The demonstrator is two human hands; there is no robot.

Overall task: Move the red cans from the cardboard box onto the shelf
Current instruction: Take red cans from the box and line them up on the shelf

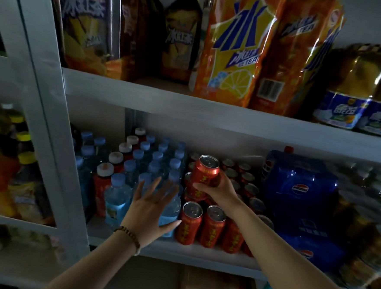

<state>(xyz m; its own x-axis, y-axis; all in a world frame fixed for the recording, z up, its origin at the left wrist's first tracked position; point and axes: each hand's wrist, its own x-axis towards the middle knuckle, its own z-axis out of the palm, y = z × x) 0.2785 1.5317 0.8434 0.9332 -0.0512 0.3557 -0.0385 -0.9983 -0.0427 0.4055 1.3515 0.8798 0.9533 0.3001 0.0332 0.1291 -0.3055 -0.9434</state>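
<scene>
Right hand (218,189) grips red can (207,170), tilted, above stacked cans (190,223). Left hand (151,209) spread against water bottles (169,208). Level can, seat squarely on second tier.

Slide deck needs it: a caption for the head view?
Right hand holds a red metal can above stacked red cans on grey shelf; open left hand near blue-capped bottles.

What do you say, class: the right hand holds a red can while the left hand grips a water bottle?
Wrong on the left hand: in the head view it is open by the bottles, gripping nothing. The right hand does hold a red can.
</scene>
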